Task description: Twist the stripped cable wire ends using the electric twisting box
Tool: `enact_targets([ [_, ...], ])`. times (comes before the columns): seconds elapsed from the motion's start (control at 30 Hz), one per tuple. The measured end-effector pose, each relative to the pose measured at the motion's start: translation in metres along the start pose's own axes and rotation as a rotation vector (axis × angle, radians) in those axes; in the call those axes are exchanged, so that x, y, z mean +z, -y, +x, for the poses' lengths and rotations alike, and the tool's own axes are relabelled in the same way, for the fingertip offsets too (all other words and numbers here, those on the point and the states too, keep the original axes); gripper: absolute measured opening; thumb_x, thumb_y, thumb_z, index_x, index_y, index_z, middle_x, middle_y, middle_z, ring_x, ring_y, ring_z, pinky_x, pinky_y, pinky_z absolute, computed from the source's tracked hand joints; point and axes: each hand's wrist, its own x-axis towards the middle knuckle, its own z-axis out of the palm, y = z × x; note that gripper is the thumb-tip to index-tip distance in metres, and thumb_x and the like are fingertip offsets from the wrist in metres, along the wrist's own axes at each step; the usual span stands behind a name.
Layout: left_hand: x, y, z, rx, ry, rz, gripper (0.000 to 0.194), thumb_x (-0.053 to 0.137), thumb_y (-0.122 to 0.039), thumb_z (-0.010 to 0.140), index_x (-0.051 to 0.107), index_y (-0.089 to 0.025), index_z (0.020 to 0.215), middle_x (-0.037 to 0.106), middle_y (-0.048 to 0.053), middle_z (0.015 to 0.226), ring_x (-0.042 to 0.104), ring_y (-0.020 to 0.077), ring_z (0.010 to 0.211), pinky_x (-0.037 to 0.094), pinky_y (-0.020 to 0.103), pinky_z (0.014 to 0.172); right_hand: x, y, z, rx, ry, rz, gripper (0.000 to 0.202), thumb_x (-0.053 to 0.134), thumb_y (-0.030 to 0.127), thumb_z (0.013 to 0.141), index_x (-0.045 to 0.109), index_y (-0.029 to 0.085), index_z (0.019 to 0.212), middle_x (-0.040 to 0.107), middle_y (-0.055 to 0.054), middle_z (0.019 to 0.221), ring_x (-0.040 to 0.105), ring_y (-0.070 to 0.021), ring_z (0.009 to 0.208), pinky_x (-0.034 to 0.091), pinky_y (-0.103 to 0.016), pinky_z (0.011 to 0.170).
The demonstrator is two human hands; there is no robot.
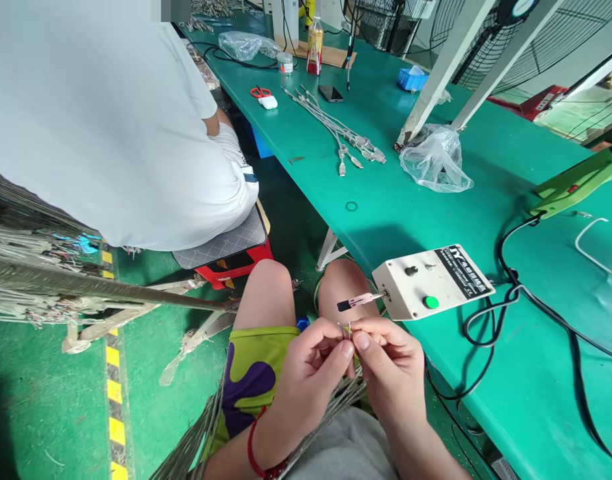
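My left hand (306,377) and my right hand (393,363) meet above my lap, thumbs and fingertips pinched together. Between them a few thin wire ends (350,328) stick up; most of what they hold is hidden by the fingers. Beneath my forearms a bundle of thin grey cables (331,410) lies across my lap. Just beyond my fingertips, a white control box (411,283) with a green button sits at the table edge. From its side a shaft with a pink and black tip (356,302) points toward my knees.
Grey USB cables (331,123), a phone (331,93), red-handled scissors (261,92) and a drink bottle (315,47) lie or stand on the green table (306,170). A plastic bag (436,160) rests by a white post. Black cords (516,287) loop at right. Another person (126,133) sits at left.
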Motion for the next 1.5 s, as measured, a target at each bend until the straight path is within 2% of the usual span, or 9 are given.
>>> enact_targets([
  [0.27, -0.011, 0.001, -0.002, -0.028, -0.006, -0.087, 0.052, 0.084, -0.066, 0.103, 0.064, -0.021, 0.086, 0.062, -0.003, 0.066, 0.049, 0.0102, 0.057, 0.043, 0.023, 0.058, 0.013, 0.000, 0.014, 0.155, 0.176, 0.189, 0.013, 0.099, 0.041, 0.095, 0.094, 0.029, 0.094, 0.055, 0.007, 0.048, 0.055, -0.0115, 0.042, 0.049, -0.023, 0.049],
  [0.67, -0.023, 0.022, -0.007, 0.017, -0.083, -0.218, 0.047, 0.082, -0.058, 0.108, 0.063, -0.021, 0.088, 0.065, -0.003, 0.065, 0.040, 0.0068, 0.050, 0.028, 0.019, 0.049, 0.017, -0.016, 0.018, 0.224, 0.148, 0.105, 0.026, 0.099, 0.048, 0.094, 0.093, 0.023, 0.093, 0.050, 0.009, 0.042, 0.036, -0.0068, 0.036, 0.031, -0.019, 0.042],
  [0.8, -0.024, 0.022, -0.006, 0.005, -0.094, -0.244, 0.048, 0.084, -0.059, 0.106, 0.062, -0.021, 0.089, 0.065, -0.003, 0.064, 0.043, 0.0069, 0.051, 0.029, 0.019, 0.050, 0.018, -0.018, 0.018, 0.248, 0.156, 0.127, 0.028, 0.099, 0.049, 0.093, 0.092, 0.023, 0.094, 0.051, 0.008, 0.044, 0.044, -0.0095, 0.038, 0.030, -0.020, 0.042],
  [0.87, -0.024, 0.021, -0.005, -0.025, -0.061, -0.300, 0.049, 0.086, -0.060, 0.105, 0.061, -0.021, 0.088, 0.061, -0.005, 0.061, 0.041, 0.0066, 0.050, 0.026, 0.018, 0.049, 0.018, -0.018, 0.019, 0.277, 0.180, 0.170, 0.029, 0.099, 0.050, 0.093, 0.090, 0.023, 0.092, 0.048, 0.009, 0.044, 0.044, -0.0098, 0.037, 0.030, -0.020, 0.042],
  [1.03, -0.026, 0.022, -0.003, -0.149, 0.150, -0.507, 0.054, 0.091, -0.061, 0.099, 0.057, -0.022, 0.085, 0.050, -0.009, 0.053, 0.026, 0.0034, 0.041, 0.016, 0.018, 0.043, 0.008, -0.018, 0.023, 0.397, 0.329, 0.242, 0.038, 0.105, 0.053, 0.082, 0.084, 0.022, 0.079, 0.048, 0.011, 0.044, 0.019, -0.0030, 0.035, 0.018, -0.019, 0.041],
  [1.23, -0.027, 0.026, 0.001, -0.248, 0.227, -0.563, 0.054, 0.095, -0.058, 0.096, 0.057, -0.021, 0.086, 0.054, -0.007, 0.054, 0.036, 0.0041, 0.040, 0.019, 0.016, 0.041, -0.003, -0.019, 0.027, 0.471, 0.329, 0.271, 0.041, 0.110, 0.052, 0.073, 0.082, 0.023, 0.074, 0.058, 0.007, 0.048, 0.025, -0.0045, 0.036, 0.014, -0.021, 0.043],
  [1.33, -0.028, 0.030, 0.000, -0.206, 0.244, -0.596, 0.046, 0.092, -0.052, 0.101, 0.060, -0.021, 0.090, 0.056, -0.008, 0.057, 0.033, 0.0038, 0.039, 0.021, 0.015, 0.039, 0.001, -0.016, 0.027, 0.481, 0.301, 0.320, 0.040, 0.109, 0.052, 0.074, 0.080, 0.024, 0.074, 0.049, 0.009, 0.044, 0.021, -0.0066, 0.041, 0.019, -0.022, 0.045],
  [1.43, -0.029, 0.034, -0.002, -0.097, 0.272, -0.665, 0.037, 0.085, -0.047, 0.107, 0.063, -0.020, 0.094, 0.053, -0.009, 0.057, 0.029, 0.0038, 0.040, 0.022, 0.016, 0.040, 0.009, -0.008, 0.024, 0.447, 0.265, 0.488, 0.031, 0.104, 0.048, 0.083, 0.082, 0.028, 0.077, 0.027, 0.012, 0.039, 0.018, -0.0112, 0.047, 0.027, -0.023, 0.049],
  [1.5, -0.029, 0.036, -0.004, -0.036, 0.240, -0.686, 0.034, 0.083, -0.045, 0.110, 0.065, -0.020, 0.095, 0.050, -0.009, 0.057, 0.029, 0.0037, 0.042, 0.024, 0.016, 0.044, 0.012, -0.003, 0.021, 0.404, 0.278, 0.528, 0.021, 0.100, 0.042, 0.090, 0.085, 0.028, 0.082, 0.025, 0.012, 0.041, 0.018, -0.0115, 0.049, 0.030, -0.023, 0.052],
])
